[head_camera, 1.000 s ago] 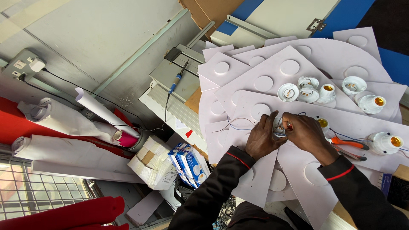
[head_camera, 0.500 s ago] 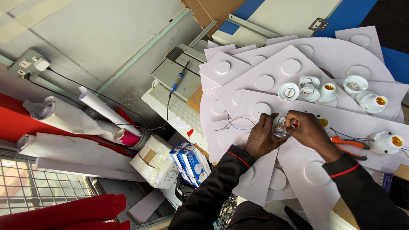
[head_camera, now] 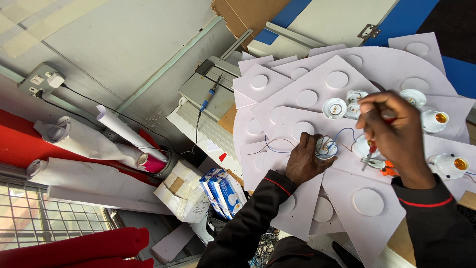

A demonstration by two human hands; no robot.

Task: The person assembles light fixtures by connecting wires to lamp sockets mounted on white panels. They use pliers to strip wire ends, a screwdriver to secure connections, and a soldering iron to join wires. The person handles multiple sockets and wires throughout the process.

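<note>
My left hand (head_camera: pixel 306 160) lies on a stack of white boards with round cut-outs (head_camera: pixel 317 94) and pinches a small white lamp holder (head_camera: pixel 327 148). Thin blue and brown wires (head_camera: pixel 277 148) run out of the holder. My right hand (head_camera: pixel 392 130) is raised a little to the right of the holder. It grips a thin screwdriver (head_camera: pixel 369 155) with a red handle, tip pointing down. Just below that tip, orange-handled pliers (head_camera: pixel 386 167) lie on the boards.
More white lamp holders (head_camera: pixel 335 108) are scattered on the boards, two with orange centres (head_camera: pixel 454 165) at the right. A blue-handled soldering iron (head_camera: pixel 208 98) rests on a metal frame. Paper rolls (head_camera: pixel 124 133), small boxes (head_camera: pixel 218 188) and a wall socket (head_camera: pixel 42 79) are to the left.
My right hand has lifted off the lamp holder and moved right and up with the screwdriver. The left hand stays on the holder.
</note>
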